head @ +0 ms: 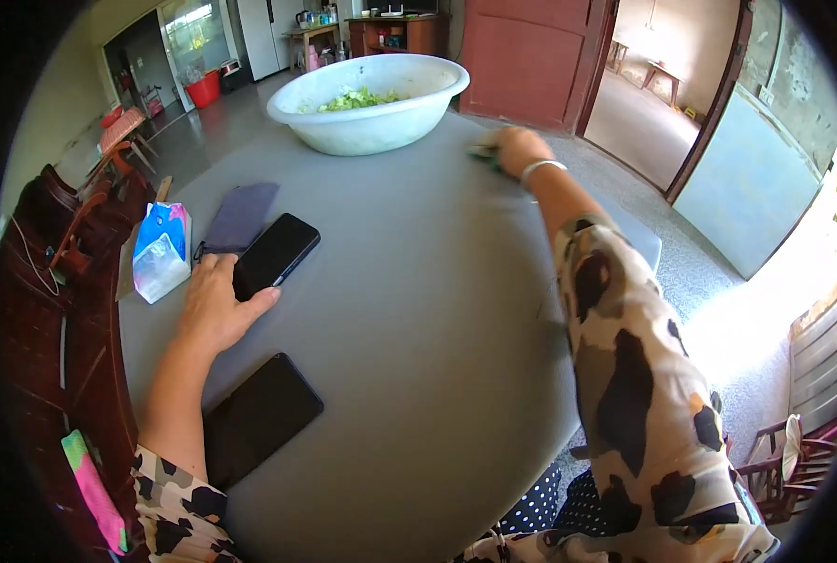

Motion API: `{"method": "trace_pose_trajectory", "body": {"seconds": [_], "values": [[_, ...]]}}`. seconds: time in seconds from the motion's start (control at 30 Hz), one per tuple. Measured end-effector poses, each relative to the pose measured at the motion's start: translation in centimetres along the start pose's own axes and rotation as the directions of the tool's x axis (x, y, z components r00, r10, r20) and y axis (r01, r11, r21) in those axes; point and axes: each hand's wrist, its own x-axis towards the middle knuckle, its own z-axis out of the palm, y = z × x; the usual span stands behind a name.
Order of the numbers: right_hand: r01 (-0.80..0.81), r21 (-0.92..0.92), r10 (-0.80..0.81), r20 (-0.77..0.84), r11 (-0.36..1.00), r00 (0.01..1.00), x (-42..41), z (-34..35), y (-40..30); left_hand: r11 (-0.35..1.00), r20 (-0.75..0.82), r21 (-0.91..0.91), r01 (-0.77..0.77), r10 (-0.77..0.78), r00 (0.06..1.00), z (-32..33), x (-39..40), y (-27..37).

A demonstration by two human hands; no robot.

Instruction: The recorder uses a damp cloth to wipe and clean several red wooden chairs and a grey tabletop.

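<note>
My left hand [222,302] grips the near end of a black smartphone [277,255], thumb at one corner and fingers along the other side. A second, larger dark phone or small tablet [267,415] lies on the grey tabletop [418,338] beside my left forearm. Out at the far right of the table, my right hand [524,150] is closed over a bunched cloth [484,151], partly greenish and blurred. Most of that cloth is hidden under the fingers. A bracelet circles the right wrist.
A large white plastic basin [376,134] with chopped green leaves [360,98] stands at the table's far end. Left of the phone are a grey-purple pouch [241,214] and a blue-and-white soft pack [162,250]. Dark wooden seating [73,352] lines the left side.
</note>
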Motion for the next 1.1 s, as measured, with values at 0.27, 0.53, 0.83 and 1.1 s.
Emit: {"method": "trace_pose_trajectory", "body": {"seconds": [0.27,0.53,0.83,1.1], "values": [[0.306,0.137,-0.317,0.068,0.942,0.946,-1.7,-2.0,-0.7,0.991,-0.112,0.072,-0.112,0.119,0.986,2.0,0.4,-0.9],[0.226,0.181,-0.256,0.166,0.957,0.952,-1.4,0.5,-2.6,0.997,-0.087,0.048,-0.065,0.069,0.994,1.6,0.2,0.5],[0.129,-0.028,-0.129,0.022,0.991,0.991,-7.5,-3.1,11.2,0.992,-0.102,0.064,-0.105,0.111,0.989,1.8,0.5,-0.1],[0.506,0.452,-0.616,0.132,0.735,0.776,-20.3,-7.0,-0.3,0.995,-0.068,0.070,-0.066,0.070,0.995,1.4,0.3,-0.5]]}}
